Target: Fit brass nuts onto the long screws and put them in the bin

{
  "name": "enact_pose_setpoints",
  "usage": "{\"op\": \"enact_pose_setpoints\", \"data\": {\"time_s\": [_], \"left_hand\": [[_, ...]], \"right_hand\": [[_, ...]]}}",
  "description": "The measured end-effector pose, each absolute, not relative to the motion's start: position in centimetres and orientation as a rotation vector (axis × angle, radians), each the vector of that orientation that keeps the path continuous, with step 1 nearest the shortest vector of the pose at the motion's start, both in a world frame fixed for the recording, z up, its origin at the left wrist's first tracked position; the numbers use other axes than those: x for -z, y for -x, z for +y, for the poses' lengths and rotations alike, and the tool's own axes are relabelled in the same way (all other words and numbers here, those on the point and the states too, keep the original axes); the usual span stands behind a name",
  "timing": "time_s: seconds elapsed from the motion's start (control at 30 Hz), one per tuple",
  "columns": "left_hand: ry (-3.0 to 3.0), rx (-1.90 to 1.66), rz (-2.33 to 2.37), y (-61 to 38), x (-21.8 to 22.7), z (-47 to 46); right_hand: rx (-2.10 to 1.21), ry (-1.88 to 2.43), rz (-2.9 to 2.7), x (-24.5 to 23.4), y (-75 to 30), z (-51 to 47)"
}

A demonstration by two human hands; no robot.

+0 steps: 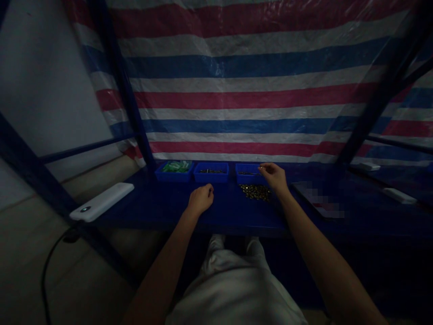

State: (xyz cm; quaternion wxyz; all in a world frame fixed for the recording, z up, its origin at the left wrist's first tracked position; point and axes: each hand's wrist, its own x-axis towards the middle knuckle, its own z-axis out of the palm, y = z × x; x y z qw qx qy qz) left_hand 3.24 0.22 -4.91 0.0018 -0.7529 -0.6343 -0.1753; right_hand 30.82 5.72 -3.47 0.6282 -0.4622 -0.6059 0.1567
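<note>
My left hand (pixel 202 198) rests on the blue table in front of the middle blue bin (pixel 211 178), its fingers curled in. Whatever it may hold is hidden. My right hand (pixel 274 177) is raised at the right blue bin (pixel 241 168), thumb and fingertips pinched together. A tiny bright spot shows at the fingertips, too small to name. Just below and left of that hand lies a loose pile of small brass-coloured metal pieces (pixel 255 192). Thin metal pieces lie in the middle and right bins.
A left blue bin (pixel 174 177) holds green and clear pieces (pixel 176 166). To the right lies a flat dark tablet-like object (pixel 309 198), partly blurred out. A long white device (pixel 104 201) sits at the table's left end. Blue frame posts (pixel 125 85) stand at both sides, before striped sheeting.
</note>
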Motion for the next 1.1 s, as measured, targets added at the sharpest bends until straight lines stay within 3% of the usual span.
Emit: {"op": "enact_pose_setpoints", "data": {"time_s": [0.17,0.33,0.53,0.87,1.1], "left_hand": [[2.356,0.546,-2.003,-3.3,5.0,0.3],[2.362,0.56,-1.971,-3.2,5.1,0.3],[2.359,0.568,-1.956,-3.2,5.2,0.3],[2.355,0.549,-1.995,-3.3,4.8,0.2],[2.366,0.569,-1.98,-3.3,4.7,0.0]], "right_hand": [[0.067,1.062,-1.665,3.4,-30.7,4.3],[0.134,1.005,-1.626,3.2,-30.5,3.3],[0.015,0.973,-1.501,3.4,-30.4,3.4],[-0.57,0.864,-1.206,3.0,-30.6,3.8],[-0.502,1.009,-1.141,3.2,-30.9,4.4]]}}
